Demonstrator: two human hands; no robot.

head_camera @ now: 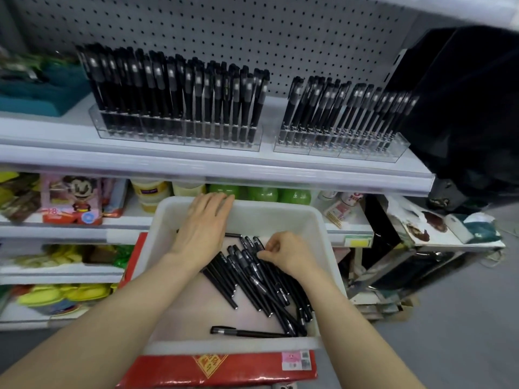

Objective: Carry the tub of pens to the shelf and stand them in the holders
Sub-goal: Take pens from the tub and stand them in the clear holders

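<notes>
Some two dozen pens [254, 279] lay loose in the tub [230, 348], the right hand [288, 258] pinching a few, the left hand [205, 226] flat and empty. On the shelf [196, 167] beyond, the holders [174, 136] stood well stocked.

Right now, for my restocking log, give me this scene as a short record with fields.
tub: white, on a red box below the pen shelf
loose pens: black, piled in the tub; a single pen lies apart by the near wall
left hand: fingers straight, at the tub's far rim
right hand: fingers pinch loose pens
holders: two, clear, on the shelf, holding upright pens
</notes>
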